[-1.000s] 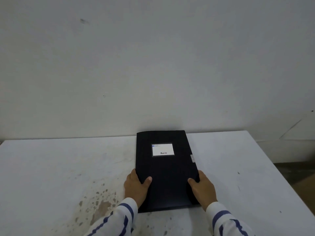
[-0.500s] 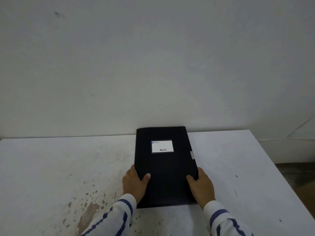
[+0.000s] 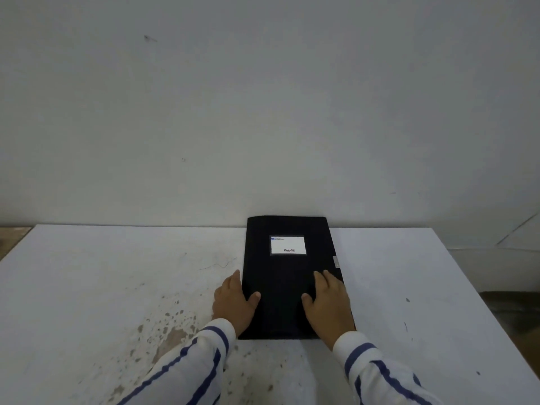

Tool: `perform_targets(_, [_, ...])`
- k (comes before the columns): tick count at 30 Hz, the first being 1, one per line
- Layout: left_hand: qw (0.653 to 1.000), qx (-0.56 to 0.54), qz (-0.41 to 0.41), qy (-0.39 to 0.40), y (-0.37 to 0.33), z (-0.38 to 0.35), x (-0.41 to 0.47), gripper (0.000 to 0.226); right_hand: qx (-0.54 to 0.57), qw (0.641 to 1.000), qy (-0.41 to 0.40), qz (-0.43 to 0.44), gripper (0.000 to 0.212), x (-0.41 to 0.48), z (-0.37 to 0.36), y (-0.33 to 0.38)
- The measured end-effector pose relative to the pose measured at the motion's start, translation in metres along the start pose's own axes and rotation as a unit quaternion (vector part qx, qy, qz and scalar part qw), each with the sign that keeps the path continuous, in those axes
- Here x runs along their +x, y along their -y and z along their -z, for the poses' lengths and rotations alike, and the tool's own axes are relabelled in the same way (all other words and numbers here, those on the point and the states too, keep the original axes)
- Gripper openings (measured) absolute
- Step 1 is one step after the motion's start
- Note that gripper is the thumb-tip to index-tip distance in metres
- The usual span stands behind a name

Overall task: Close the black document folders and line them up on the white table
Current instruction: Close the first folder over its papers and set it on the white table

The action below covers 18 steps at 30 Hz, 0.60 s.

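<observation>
Folder, black, flat and rectangular with a matte cover, lies closed on the white table, its far edge against the grey wall. Just beyond our fingertips sits a white rectangular label in a clear pocket; we can make out a blue mark at its top left corner and a small printed logo near its bottom edge, too small to read for certain. A small pale tab sits on the folder's right edge, just past our right fingers.

Our left hand grips the folder's left edge, thumb on top of the cover and fingers along the side. Our right hand lies flat on the cover, fingers spread and relaxed, grasping nothing. Half a second ago that hand clasped the right edge; it has since come up onto the cover. Near our left wrist the tabletop is chipped and stained brown. Both sleeves are white with blue stripes.
</observation>
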State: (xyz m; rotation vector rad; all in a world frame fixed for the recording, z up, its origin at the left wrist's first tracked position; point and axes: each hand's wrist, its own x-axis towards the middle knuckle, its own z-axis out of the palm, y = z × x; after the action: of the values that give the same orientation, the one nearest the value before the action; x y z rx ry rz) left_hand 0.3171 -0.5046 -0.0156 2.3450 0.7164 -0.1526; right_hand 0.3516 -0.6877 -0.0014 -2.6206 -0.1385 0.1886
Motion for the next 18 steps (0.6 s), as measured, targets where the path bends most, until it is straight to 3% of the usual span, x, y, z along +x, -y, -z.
perform_targets(8, [0.996,0.047,-0.069,-0.026,0.035,0.062,-0.032,0.056,-0.019,0.990,0.080,0.116,0.053,-0.032,-0.012,0.089])
perform_targets(18, [0.993,0.059,-0.065,-0.077,0.155,0.168,-0.103,0.043,-0.037,0.971,0.058,0.229,0.045,-0.130,-0.071,0.225])
